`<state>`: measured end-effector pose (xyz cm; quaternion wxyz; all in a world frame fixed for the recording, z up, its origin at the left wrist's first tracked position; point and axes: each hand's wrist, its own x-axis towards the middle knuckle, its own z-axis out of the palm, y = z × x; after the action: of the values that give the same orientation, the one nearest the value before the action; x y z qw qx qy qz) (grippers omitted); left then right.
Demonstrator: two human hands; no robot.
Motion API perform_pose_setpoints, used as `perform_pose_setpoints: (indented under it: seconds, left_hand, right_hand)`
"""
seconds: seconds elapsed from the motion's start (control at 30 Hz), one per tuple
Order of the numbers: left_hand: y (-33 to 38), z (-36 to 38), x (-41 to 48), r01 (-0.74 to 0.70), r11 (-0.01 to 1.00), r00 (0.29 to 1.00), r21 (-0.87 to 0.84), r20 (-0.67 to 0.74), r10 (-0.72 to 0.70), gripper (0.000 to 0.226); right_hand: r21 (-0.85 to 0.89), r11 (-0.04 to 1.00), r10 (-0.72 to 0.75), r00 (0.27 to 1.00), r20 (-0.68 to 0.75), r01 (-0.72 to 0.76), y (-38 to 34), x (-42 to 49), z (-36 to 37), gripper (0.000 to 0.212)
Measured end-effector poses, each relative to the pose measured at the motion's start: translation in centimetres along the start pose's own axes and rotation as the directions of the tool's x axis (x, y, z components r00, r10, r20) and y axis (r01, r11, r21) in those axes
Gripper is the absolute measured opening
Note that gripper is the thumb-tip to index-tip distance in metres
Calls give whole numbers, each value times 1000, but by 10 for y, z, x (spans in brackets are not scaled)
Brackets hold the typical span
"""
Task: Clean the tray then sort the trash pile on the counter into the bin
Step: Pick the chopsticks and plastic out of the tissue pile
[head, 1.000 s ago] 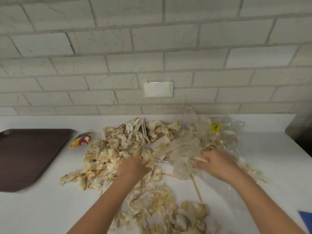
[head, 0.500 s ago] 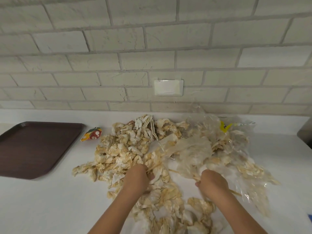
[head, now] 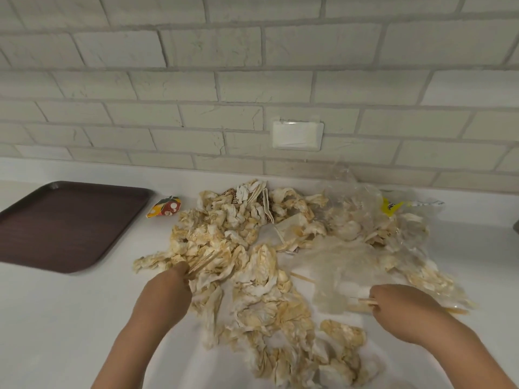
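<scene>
Trash pile point(head: 261, 265) of crumpled, yellow-stained paper napkins sprawls across the middle of the white table point(head: 70, 318), reaching from near the brick wall point(head: 196, 80) down between the two forearms. The left hand point(head: 165, 290) sits at the pile's left fringe, its fingers curled round thin wooden sticks point(head: 202, 262) that slant up and to the right out of its grip, over the napkins. The right hand point(head: 404, 310) is at the pile's right side, fingers curled and pinching the ends of a second bunch of sticks point(head: 363, 301), which point left toward a clear plastic sheet point(head: 337, 265) spread over that part of the heap. A loose stick point(head: 302, 277) lies on the pile between the hands. More clear plastic bunches up at the back right, with a yellow scrap point(head: 389, 207) in it. The tray point(head: 64, 226), dark brown, lies flat at the far left of the table, apart from the pile and beyond the left hand. A small orange-and-red wrapper point(head: 164, 209) lies between the tray's back right corner and the pile. A white cover plate point(head: 297, 135) is on the wall behind
</scene>
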<state>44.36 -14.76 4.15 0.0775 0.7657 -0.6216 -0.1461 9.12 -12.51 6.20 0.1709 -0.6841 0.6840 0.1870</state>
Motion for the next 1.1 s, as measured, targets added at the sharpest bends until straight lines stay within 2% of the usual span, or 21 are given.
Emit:
perform_pose_setpoints:
  seconds: [0.1, 0.2, 0.27, 0.33, 0.4, 0.57, 0.7, 0.77, 0.9, 1.03, 1.1]
  left_hand:
    - [-10, -7, -4, 3, 991, 999, -136, 53, 5, 21]
    - [-15, -4, -7, 17, 976, 997, -219, 76, 0, 19]
    - [-14, -1, -12, 47, 960, 996, -275, 85, -24, 18]
    - [-10, 2, -16, 77, 935, 996, -347, 78, -53, 35]
    - [-3, 6, -23, 84, 907, 996, -413, 45, -71, 38]
    - [9, 22, -31, -19, 898, 999, -439, 37, 39, 37]
    - [8, 29, -30, -22, 859, 993, -511, 89, 78, 37]
    - [6, 32, -30, -6, 861, 991, -509, 115, 75, 37]
    - [9, 37, -33, 3, 871, 986, -492, 144, 78, 38]
    - [18, 39, -38, -34, 882, 989, -469, 111, 97, 40]
    - [21, 40, -40, -41, 887, 988, -460, 112, 103, 44]
  right_hand:
    - [-66, 998, -4, 1000, 18, 5, 5, -29, -18, 20]
    - [-57, 998, -14, 999, -31, 12, 3, -54, -38, 26]
    - [-20, 998, -60, 993, -103, 58, -10, -63, -52, 19]
    - [51, 990, -113, 968, -225, 128, -32, -54, -59, 14]
    - [114, 979, -129, 944, -302, 170, -58, -23, -52, 16]
    - [91, 995, -35, 992, -120, 47, -106, 83, -1, 31]
    - [205, 978, 6, 984, -177, 31, -103, 111, 13, 28]
    - [274, 962, 53, 989, -140, -13, -98, 117, 15, 30]
    - [254, 967, 54, 996, -74, -33, -95, 125, 20, 31]
    - [237, 971, -7, 991, -137, 40, -86, 116, 24, 32]
    - [303, 949, -32, 981, -190, 90, -75, 106, 23, 27]
